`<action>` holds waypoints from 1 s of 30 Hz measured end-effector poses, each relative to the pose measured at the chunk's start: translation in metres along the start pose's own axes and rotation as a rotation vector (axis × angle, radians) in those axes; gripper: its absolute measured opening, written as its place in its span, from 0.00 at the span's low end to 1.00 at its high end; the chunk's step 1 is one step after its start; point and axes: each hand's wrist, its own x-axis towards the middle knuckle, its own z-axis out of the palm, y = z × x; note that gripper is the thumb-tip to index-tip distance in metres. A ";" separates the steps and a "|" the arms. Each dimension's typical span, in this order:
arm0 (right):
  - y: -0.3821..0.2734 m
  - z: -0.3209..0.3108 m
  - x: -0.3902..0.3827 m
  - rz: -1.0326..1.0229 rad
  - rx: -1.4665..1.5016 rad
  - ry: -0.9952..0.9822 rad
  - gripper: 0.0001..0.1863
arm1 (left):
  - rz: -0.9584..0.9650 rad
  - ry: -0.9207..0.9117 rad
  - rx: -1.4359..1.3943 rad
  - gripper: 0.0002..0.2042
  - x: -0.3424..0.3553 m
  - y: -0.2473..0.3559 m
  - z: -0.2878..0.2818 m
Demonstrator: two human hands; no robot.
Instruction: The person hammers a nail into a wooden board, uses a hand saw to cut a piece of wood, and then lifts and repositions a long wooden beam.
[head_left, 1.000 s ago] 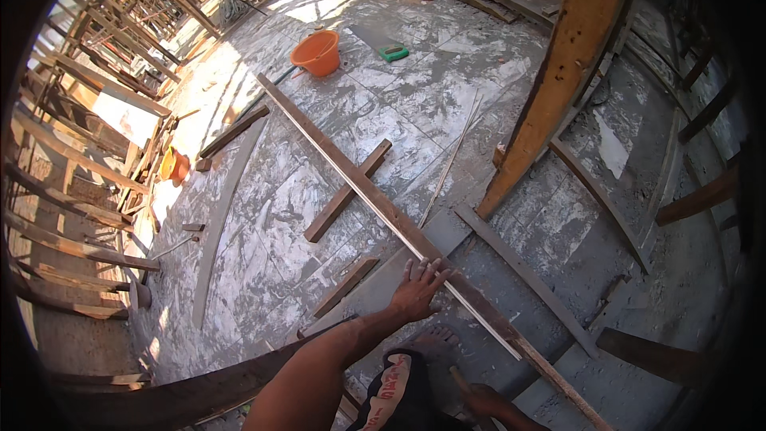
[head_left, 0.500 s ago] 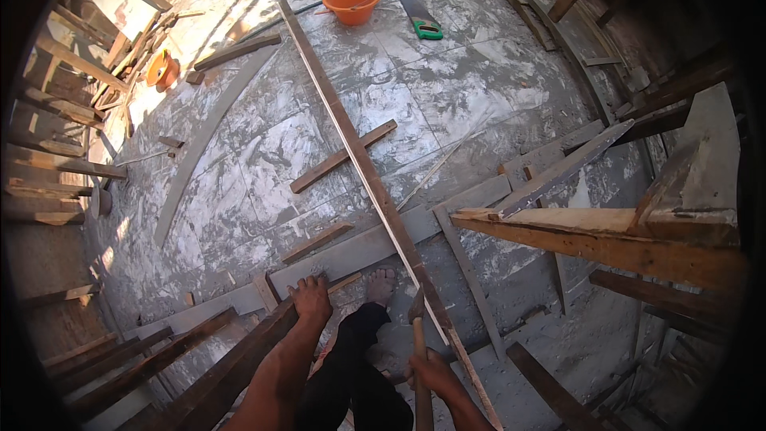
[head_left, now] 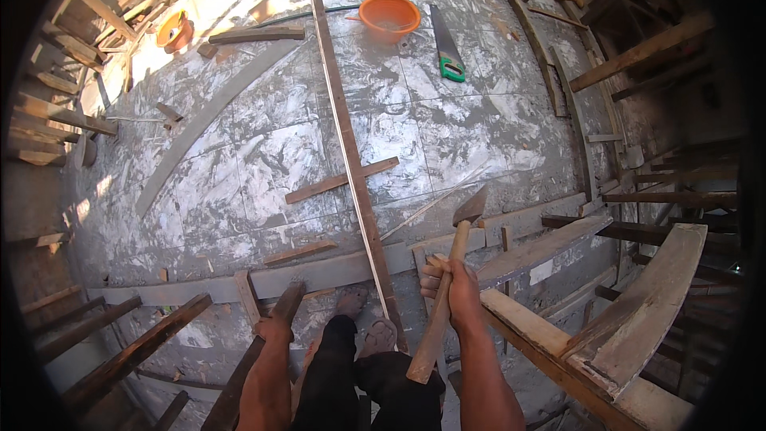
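Hatchet (head_left: 437, 321) tilts in right hand (head_left: 462, 291), head (head_left: 471, 205) apparently apart from long plank's edge (head_left: 369, 215).

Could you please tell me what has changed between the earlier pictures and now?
The left hand has left the long plank and now holds a dark timber farther left. The right hand has brought the hatchet-like tool up and forward. The long plank, orange basin and green-handled saw appear to stay in place.

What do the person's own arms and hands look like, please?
The left forearm and the right forearm are bare, with no sleeve in view. The left hand and the right hand wear no gloves. No watch or bracelet shows.
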 end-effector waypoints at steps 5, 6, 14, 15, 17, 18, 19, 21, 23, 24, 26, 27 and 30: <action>-0.077 0.017 0.082 0.371 0.827 -0.308 0.06 | -0.041 0.092 -0.053 0.41 0.011 -0.010 0.029; -0.086 0.018 0.102 0.459 1.005 -0.360 0.06 | -0.052 0.135 -0.066 0.41 0.021 -0.017 0.036; -0.049 -0.049 0.183 0.521 0.686 0.060 0.09 | 0.069 -0.087 -0.247 0.42 -0.092 -0.019 -0.062; -0.033 -0.068 0.201 0.611 0.678 0.023 0.09 | 0.206 0.011 -0.311 0.31 -0.093 -0.029 -0.053; 0.024 -0.113 0.245 0.625 0.551 -0.017 0.11 | 0.324 0.048 -0.424 0.23 -0.080 -0.031 -0.063; 0.037 -0.127 0.271 0.553 0.432 -0.031 0.13 | 0.289 -0.006 -0.485 0.24 -0.077 -0.024 -0.082; 0.032 -0.126 0.276 0.624 0.234 0.006 0.16 | 0.216 -0.095 -0.526 0.25 -0.092 -0.042 -0.089; 0.010 -0.136 0.286 0.725 -0.175 0.079 0.20 | 0.387 0.005 -0.455 0.26 -0.085 -0.027 -0.123; 0.018 -0.154 0.281 0.596 -0.633 0.107 0.25 | 0.402 -0.036 -0.525 0.25 -0.083 -0.007 -0.168; 0.011 -0.160 0.279 0.515 -0.871 0.109 0.28 | 0.353 -0.109 -0.615 0.26 -0.085 0.012 -0.211; -0.047 -0.145 0.279 0.615 -0.895 0.041 0.31 | 0.254 -0.224 -0.806 0.31 -0.086 0.044 -0.284; -0.080 -0.134 0.283 0.662 -0.909 0.009 0.32 | 0.274 -0.050 -0.773 0.27 -0.094 0.067 -0.319; -0.149 -0.118 0.307 0.699 -0.899 -0.048 0.35 | 0.301 0.041 -0.949 0.26 -0.091 0.095 -0.362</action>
